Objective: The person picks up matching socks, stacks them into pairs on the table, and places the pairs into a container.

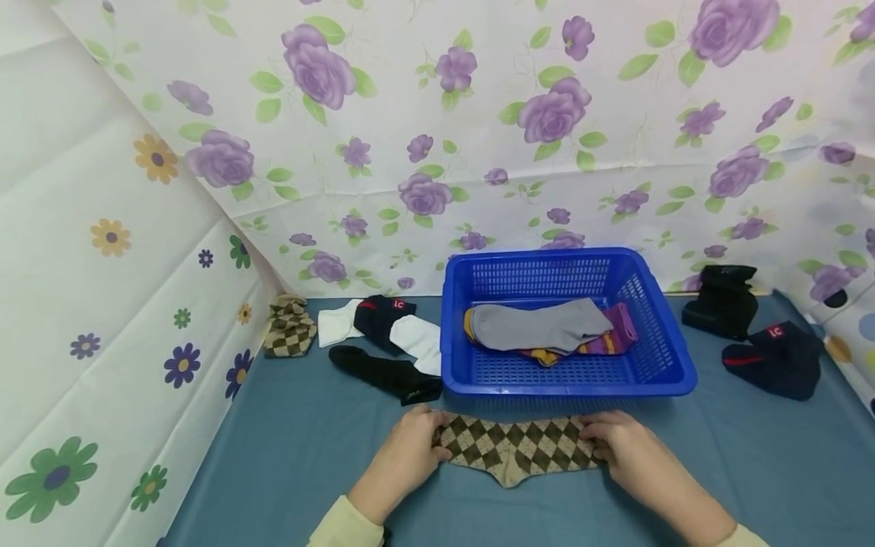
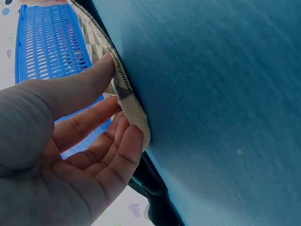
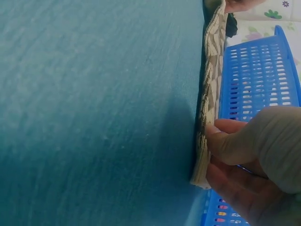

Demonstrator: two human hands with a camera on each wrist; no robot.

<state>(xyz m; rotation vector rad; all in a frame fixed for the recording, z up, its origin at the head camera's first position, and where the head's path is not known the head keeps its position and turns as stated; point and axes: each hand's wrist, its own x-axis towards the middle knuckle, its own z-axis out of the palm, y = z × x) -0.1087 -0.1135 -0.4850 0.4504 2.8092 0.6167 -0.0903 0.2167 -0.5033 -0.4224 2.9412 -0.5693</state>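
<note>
A beige sock (image 1: 516,448) with dark brown diamonds lies stretched sideways on the blue-grey cloth, in front of the blue basket. At its left end my left hand (image 1: 412,447) pinches the edge between thumb and fingers; the left wrist view shows the thumb on the near side of the sock's edge (image 2: 129,106). The opposite end is pinched by my right hand (image 1: 622,448), and in the right wrist view the layered edge of the sock (image 3: 209,99) runs up from the thumb. The sock's heel points toward me in the middle.
The blue plastic basket (image 1: 567,387) holds a grey sock (image 1: 536,325) on purple and yellow ones. Left of it lie a checkered sock (image 1: 290,327), white socks (image 1: 418,339), a navy sock (image 1: 379,319) and a black sock (image 1: 383,372). Black (image 1: 721,304) and navy (image 1: 779,361) socks lie right.
</note>
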